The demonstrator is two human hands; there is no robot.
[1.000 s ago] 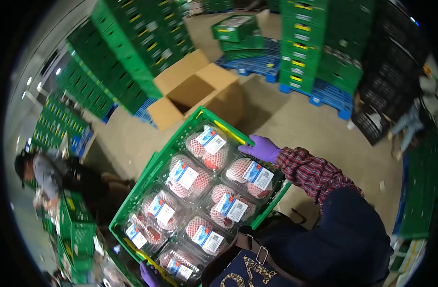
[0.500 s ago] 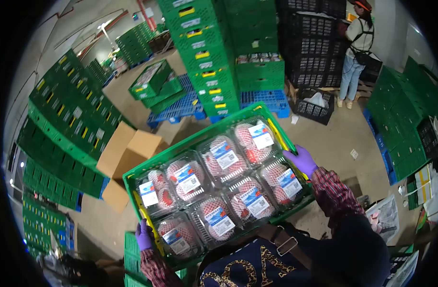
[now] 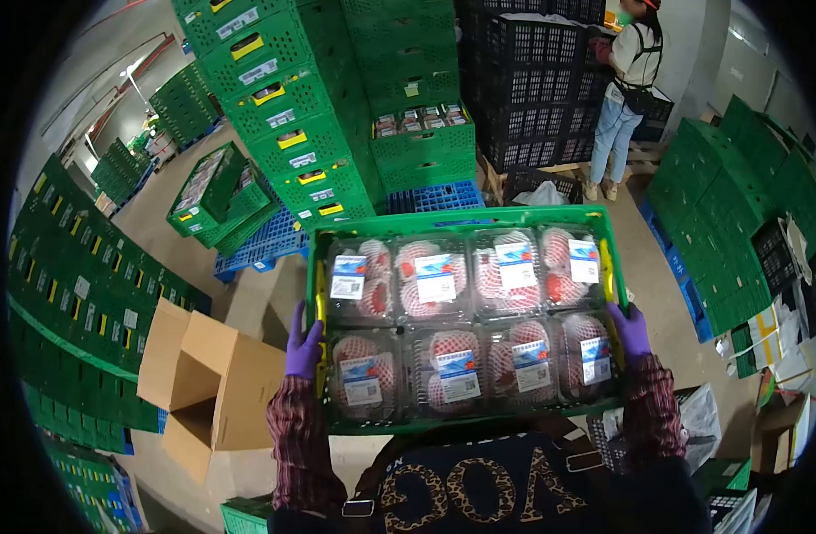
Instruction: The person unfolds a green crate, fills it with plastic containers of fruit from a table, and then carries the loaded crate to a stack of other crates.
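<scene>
A green plastic crate (image 3: 479, 215) is held level in front of my body. Two rows of clear plastic packs (image 3: 457, 369) fill it, with red fruit in white foam netting and printed labels on the lids. My left hand (image 3: 303, 345), in a purple glove, grips the crate's left end by the yellow handle. At the right end, my right hand (image 3: 631, 330), also in a purple glove, is closed on the other yellow handle. The fingertips of both hands are partly hidden by the crate's ends.
Tall green crate stacks (image 3: 288, 116) and a half-high stack with packs (image 3: 423, 147) stand ahead on blue pallets (image 3: 274, 240). An open cardboard box (image 3: 247, 383) is at left. Black crates (image 3: 537, 80) and a person (image 3: 617, 116) are at the back right; more green crates (image 3: 715, 205) stand right.
The crate has turned from a slant to nearly straight across my body, its right end lowered. My view has turned right and come closer to the tall stacks. Both hands keep their hold.
</scene>
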